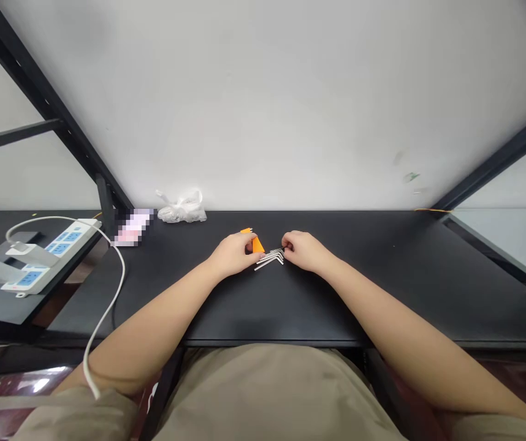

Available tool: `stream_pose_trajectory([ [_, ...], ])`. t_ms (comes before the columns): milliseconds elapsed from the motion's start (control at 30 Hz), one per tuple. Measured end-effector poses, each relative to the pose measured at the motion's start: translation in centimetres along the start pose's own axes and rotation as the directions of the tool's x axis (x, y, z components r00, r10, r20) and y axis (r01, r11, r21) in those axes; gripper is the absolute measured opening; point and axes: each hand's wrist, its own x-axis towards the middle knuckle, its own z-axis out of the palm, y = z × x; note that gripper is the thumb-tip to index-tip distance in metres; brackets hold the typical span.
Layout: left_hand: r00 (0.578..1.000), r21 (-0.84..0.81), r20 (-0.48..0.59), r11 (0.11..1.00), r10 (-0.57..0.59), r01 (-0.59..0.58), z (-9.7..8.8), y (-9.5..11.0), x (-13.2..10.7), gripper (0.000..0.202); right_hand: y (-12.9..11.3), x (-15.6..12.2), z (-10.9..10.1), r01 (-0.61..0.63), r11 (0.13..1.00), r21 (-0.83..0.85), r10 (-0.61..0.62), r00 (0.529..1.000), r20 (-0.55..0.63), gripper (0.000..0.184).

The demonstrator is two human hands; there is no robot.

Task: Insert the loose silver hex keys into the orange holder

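Note:
A bunch of silver L-shaped hex keys (270,259) lies fanned out on the black tabletop (373,288), between my hands. My right hand (302,251) pinches their short ends with its fingertips. My left hand (233,254) grips an orange plastic piece (257,246) close to the keys, and a small orange tip (246,231) shows beyond its fingers. Much of the orange piece is hidden by my fingers, so I cannot tell its full shape. It may be a holder for the keys.
A white power strip (56,251) with blue sockets and plugs lies at the far left, and a white cable (116,288) runs across my left forearm. A pixelated flat object (133,227) and a white plastic bag (181,208) lie along the back edge. Black metal frame bars rise at both sides.

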Motion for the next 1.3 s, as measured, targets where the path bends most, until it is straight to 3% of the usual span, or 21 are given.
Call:
stream_pose_trajectory([
  [267,1.000,-0.002,0.002,1.000,-0.003,0.003,-0.1,0.2,0.0,0.041,0.2,0.1,0.2,-0.040,0.994,0.100,0.045,0.998,-0.043,0.008],
  [433,1.000,0.003,0.001,1.000,0.013,-0.013,-0.2,0.3,-0.1,0.040,1.5,0.3,0.0,-0.173,0.931,0.322,0.200,0.978,-0.052,0.011],
  [533,1.000,0.012,0.005,1.000,0.014,-0.014,-0.3,0.4,-0.1,0.039,2.3,0.5,-0.1,-0.226,0.923,0.312,0.259,0.963,-0.070,0.016],
  [700,1.000,-0.010,0.005,1.000,-0.004,0.004,-0.1,0.2,0.0,0.040,2.1,0.5,-0.3,-0.097,0.984,0.147,0.102,0.994,-0.029,0.016],
  [833,1.000,-0.049,-0.022,0.999,-0.019,0.017,0.1,-0.1,0.0,0.045,0.6,-0.2,-0.8,0.042,0.982,0.183,-0.046,0.999,0.018,0.018],
  [933,1.000,-0.067,-0.015,0.998,-0.001,0.000,0.1,-0.1,0.1,0.037,-0.7,-0.7,-1.1,0.121,0.976,0.180,-0.134,0.989,0.067,0.024],
  [1100,1.000,-0.077,-0.012,0.997,-0.013,0.012,-0.1,0.0,0.0,0.031,-1.8,-0.8,-0.7,0.130,0.986,0.106,-0.139,0.987,0.080,0.016],
  [1300,1.000,-0.039,-0.003,0.999,-0.009,0.008,-0.3,-0.1,0.0,0.037,-0.2,-0.4,-0.6,0.047,0.999,0.026,-0.048,0.998,0.042,0.018],
])
